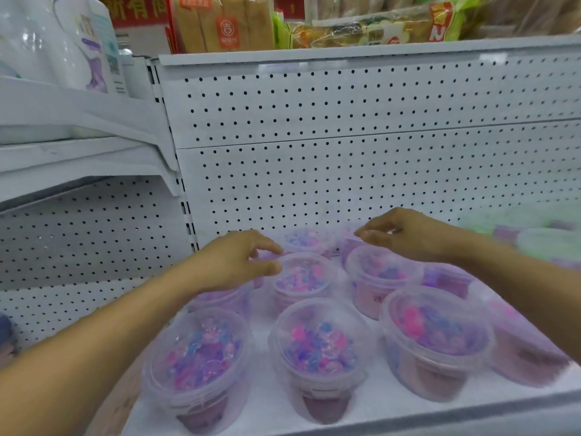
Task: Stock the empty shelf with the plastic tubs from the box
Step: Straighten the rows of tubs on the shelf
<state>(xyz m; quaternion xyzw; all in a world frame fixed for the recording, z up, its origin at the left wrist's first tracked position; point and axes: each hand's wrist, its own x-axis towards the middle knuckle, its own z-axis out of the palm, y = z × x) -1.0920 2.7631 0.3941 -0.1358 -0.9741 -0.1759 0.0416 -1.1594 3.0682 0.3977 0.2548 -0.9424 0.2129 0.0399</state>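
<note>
Several clear plastic tubs of pink, purple and blue beads stand in rows on the white shelf (377, 401). My left hand (234, 259) hovers over the left middle row, its fingertips at the rim of a middle tub (301, 278). My right hand (405, 236) reaches over the back row, fingers loosely bent above a tub (382, 272); it holds nothing. Front tubs sit at the left (196, 363), centre (319, 350) and right (435, 338). The box is out of view.
A white pegboard back panel (361, 146) rises behind the shelf. Packaged snacks (361, 26) fill the shelf above. Green and purple items (540, 234) lie blurred at the right. A neighbouring shelf unit (78, 152) stands at the left.
</note>
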